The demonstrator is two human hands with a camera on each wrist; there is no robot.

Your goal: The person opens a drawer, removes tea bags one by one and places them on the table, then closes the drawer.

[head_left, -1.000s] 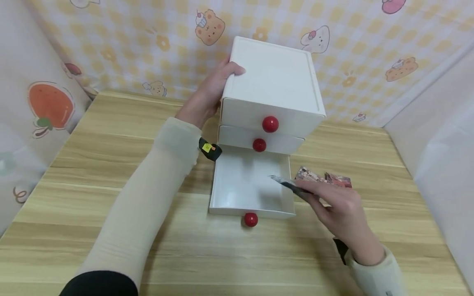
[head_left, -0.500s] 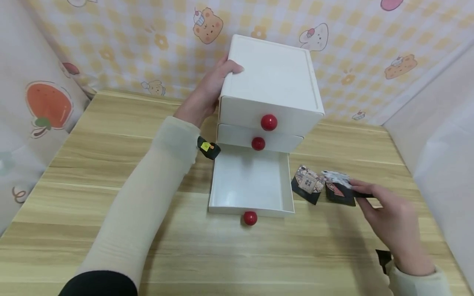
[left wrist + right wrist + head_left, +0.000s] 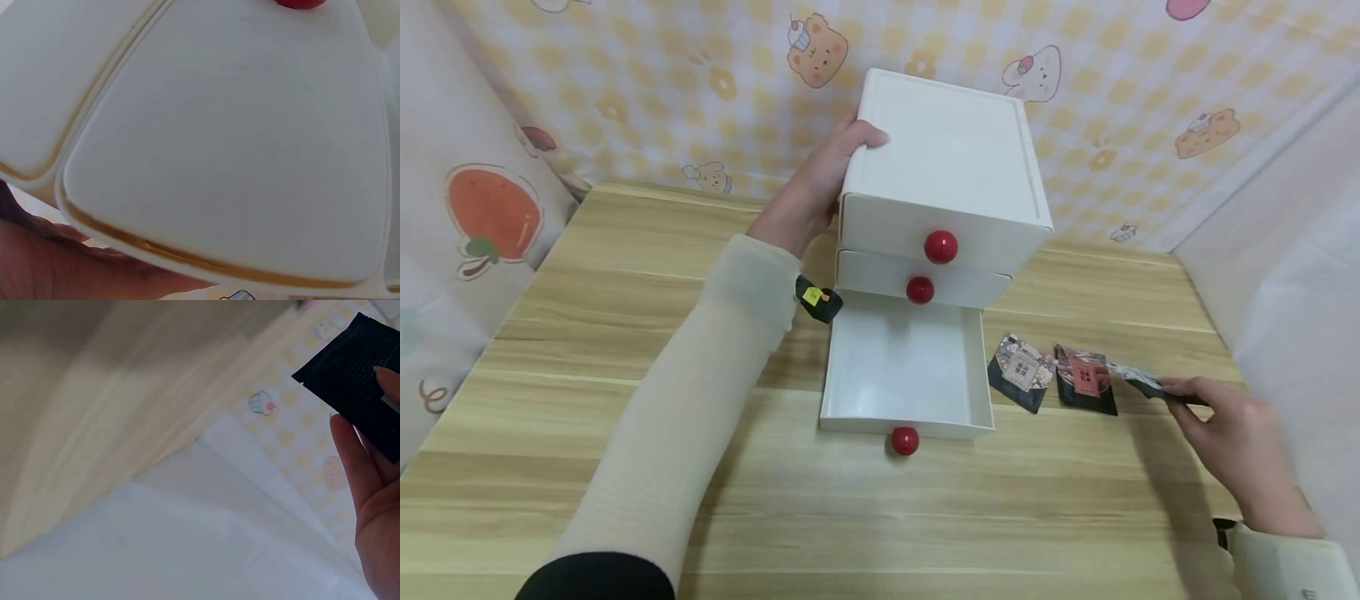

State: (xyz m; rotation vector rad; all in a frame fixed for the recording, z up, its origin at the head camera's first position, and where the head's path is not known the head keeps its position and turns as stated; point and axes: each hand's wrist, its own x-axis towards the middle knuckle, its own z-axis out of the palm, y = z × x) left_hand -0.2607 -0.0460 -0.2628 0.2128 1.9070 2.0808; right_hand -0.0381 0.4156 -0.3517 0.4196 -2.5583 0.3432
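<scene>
My left hand grips the left side of a white drawer cabinet, thumb over the top edge and fingers toward its back. In the left wrist view that hand lies along the cabinet's rear edge. The bottom drawer is pulled out, showing a bare white floor. To the right, my right hand pinches a sachet above the table; its black back faces the right wrist camera. Two more sachets lie flat beside the drawer, one pale-labelled and one red-labelled.
Two upper drawers with red knobs are closed. The lowest red knob juts out at the front. A patterned cloth hangs behind the wooden table, and white sheets rise at both sides.
My right hand has moved from over the open drawer to the far right, still pinching the sachet. The two lying sachets are now uncovered. My left hand stays on the cabinet.
</scene>
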